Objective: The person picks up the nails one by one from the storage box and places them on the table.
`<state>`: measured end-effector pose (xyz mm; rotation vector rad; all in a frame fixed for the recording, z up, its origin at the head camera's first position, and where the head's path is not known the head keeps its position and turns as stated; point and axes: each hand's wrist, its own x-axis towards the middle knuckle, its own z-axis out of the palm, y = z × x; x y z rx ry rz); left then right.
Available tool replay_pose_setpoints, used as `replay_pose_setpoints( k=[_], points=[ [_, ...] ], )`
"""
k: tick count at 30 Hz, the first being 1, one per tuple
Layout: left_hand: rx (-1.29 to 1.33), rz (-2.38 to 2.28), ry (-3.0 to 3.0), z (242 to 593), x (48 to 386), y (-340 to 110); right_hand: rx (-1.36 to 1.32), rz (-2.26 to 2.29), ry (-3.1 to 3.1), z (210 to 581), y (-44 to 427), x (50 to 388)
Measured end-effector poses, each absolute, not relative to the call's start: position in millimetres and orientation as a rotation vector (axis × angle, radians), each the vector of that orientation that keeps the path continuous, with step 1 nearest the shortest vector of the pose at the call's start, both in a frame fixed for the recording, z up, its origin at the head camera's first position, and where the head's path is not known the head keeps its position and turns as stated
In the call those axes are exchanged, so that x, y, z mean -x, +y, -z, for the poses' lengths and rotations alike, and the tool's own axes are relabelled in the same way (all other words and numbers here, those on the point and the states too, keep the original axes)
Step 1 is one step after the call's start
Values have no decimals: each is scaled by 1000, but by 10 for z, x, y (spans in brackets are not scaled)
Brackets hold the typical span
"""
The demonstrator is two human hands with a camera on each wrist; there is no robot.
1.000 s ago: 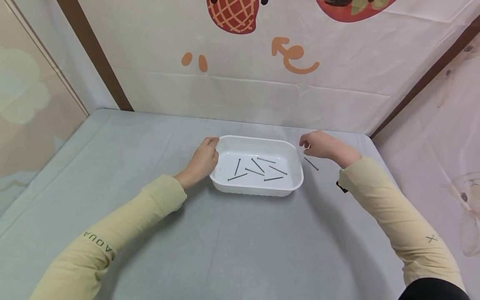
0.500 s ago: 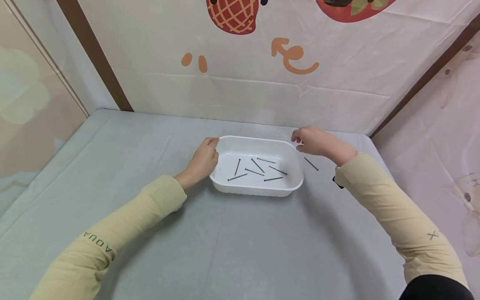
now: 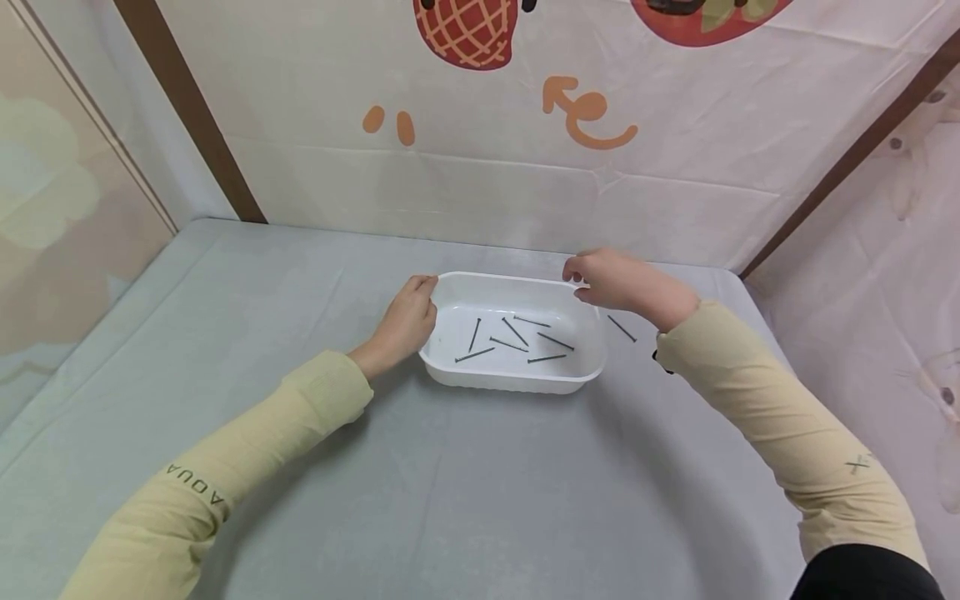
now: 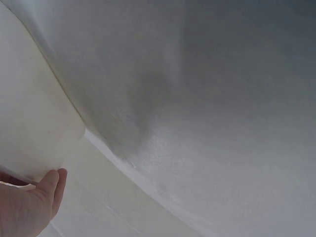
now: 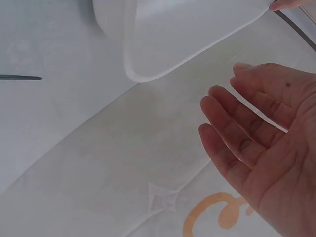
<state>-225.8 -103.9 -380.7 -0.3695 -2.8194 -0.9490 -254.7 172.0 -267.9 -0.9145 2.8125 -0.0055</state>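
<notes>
While the left hand (image 3: 405,319) pinches the left end of the white tray (image 3: 502,382), its fingertips partly hidden, the right hand (image 3: 617,281) hangs near the far right corner, empty, fingers loosely bent. Tray sits on the table (image 3: 495,492), probably light, stiff; hold by both ends. Nails (image 3: 509,344) inside, loose nail (image 3: 622,328) right: likely hard, slippery; pinch mid-shank.

Pale yellow sleeves cover both arms. The left sleeve (image 3: 247,450) bears dark capitals reading AQUA (image 3: 197,483) across the forearm and ends in a wide cuff (image 3: 330,387) behind the bare left hand (image 3: 406,321). The right sleeve (image 3: 757,417), wrinkled at its near end, carries a dark X-shaped mark (image 3: 857,464). Something small and black (image 3: 660,363) peeks from its cuff (image 3: 686,337), near the bare right hand (image 3: 622,287); a rounded black piece (image 3: 866,573) overlaps its near end.
</notes>
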Motion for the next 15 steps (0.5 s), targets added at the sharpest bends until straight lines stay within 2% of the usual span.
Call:
replay_pose_setpoints(
  k=[6,15],
  points=[
    [364,948,-2820,3799,2252,-1038,973,3,2811,2674,1610,2524],
    [368,951,-2821,3798,2254,-1038,1221,-17,2817,2697,1481,2512]
  ],
)
